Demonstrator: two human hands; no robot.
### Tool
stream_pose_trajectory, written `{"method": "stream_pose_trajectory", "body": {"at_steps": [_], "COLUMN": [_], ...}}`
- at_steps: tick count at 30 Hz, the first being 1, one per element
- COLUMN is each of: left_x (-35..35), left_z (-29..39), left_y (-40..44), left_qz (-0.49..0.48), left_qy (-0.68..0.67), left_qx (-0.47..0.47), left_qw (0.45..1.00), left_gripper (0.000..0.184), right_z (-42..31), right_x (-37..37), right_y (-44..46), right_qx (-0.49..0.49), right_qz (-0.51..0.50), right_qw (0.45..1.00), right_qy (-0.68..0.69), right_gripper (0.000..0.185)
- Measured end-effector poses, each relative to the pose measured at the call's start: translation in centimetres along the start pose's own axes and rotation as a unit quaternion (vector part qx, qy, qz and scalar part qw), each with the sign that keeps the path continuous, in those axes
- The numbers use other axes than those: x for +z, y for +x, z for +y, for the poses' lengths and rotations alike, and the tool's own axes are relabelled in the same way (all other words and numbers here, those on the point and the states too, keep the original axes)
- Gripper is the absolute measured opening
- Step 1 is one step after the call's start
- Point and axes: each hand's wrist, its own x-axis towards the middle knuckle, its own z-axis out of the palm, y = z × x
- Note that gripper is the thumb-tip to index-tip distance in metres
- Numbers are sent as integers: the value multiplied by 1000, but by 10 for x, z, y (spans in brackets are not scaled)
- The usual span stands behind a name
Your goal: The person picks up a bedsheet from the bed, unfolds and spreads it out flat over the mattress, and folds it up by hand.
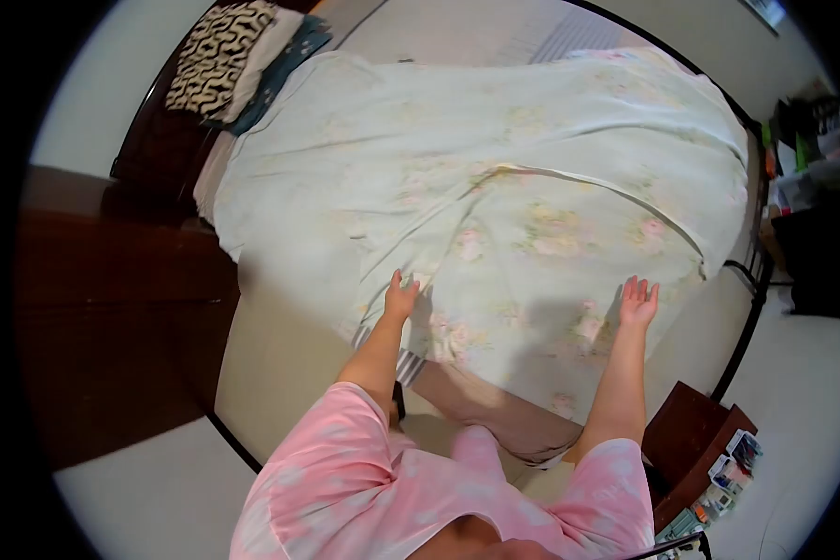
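My left hand [401,299] and right hand [637,306] spread wide, empty, over the pale-green floral cloth sheet [551,271]. Uneven pulling could deepen its long curved fold [607,180].

Looks like a bedroom in somebody's home: 1 big bed [551,42] under a pale floral cover [569,121], folded bedding [222,58] piled near its far left corner, dark wood cabinets [112,308] along 1 side, and a small nightstand [686,434] by the near right corner.
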Motion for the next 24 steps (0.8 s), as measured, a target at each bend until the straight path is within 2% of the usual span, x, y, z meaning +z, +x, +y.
{"method": "stream_pose_trajectory", "body": {"at_steps": [6,9,12,15,16,19,20,23,24], "left_x": [-96,-109,-122,-139,-146,-163,-165,-169,-174], "left_z": [-45,-81,-104,-137,-141,-141,-151,-161,-158], "left_y": [22,46,67,95,103,116,123,133,132], "left_qz": [-1,20,-7,-65,-96,-116,-135,-158,-135], "left_qy": [127,182,266,243,252,301,304,222,177], "left_qx": [-24,1,8,57,65,89,130,89,69], "left_qw": [992,983,964,966,961,942,934,958,972], "left_gripper": [71,68,67,58,46,34,24,15,14], "right_z": [123,186,250,313,333,393,409,452,464], "right_x": [49,59,54,49,48,69,82,111,118], "right_y": [-73,-103,-128,-151,-163,-200,-215,-249,-259], "right_qx": [83,128,134,142,145,170,187,216,221], "right_qz": [-82,-97,-82,-66,-58,-59,-68,-105,-121], "right_qw": [993,986,986,982,978,959,951,896,868], "right_qy": [-34,-38,-63,-109,-139,-218,-237,-373,-428], "right_gripper": [45,42,38,48,52,60,61,61,61]}}
